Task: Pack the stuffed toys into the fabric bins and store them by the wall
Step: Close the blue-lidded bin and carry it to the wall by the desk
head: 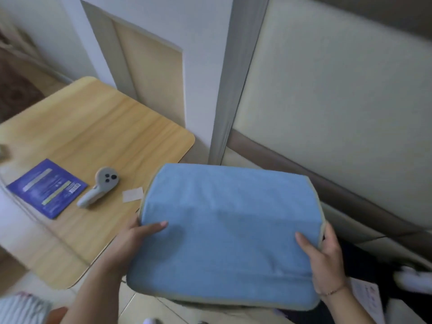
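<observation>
A blue fabric bin (229, 232) with pale trim fills the lower middle of the head view, its flat blue top facing me. My left hand (138, 237) grips its left edge, thumb lying on the top. My right hand (325, 258) holds the right edge, thumb on the top and fingers wrapped around the side. The bin is lifted, close to a padded cream wall panel (327, 113). No stuffed toys are visible; the bin's inside is hidden.
A light wooden table (93, 136) stands to the left with a blue booklet (46, 188), a grey handheld controller (98, 187) and a small paper slip (132, 194). A grey wall trim (231, 90) runs upward. Dark items and papers (367, 298) lie at the lower right.
</observation>
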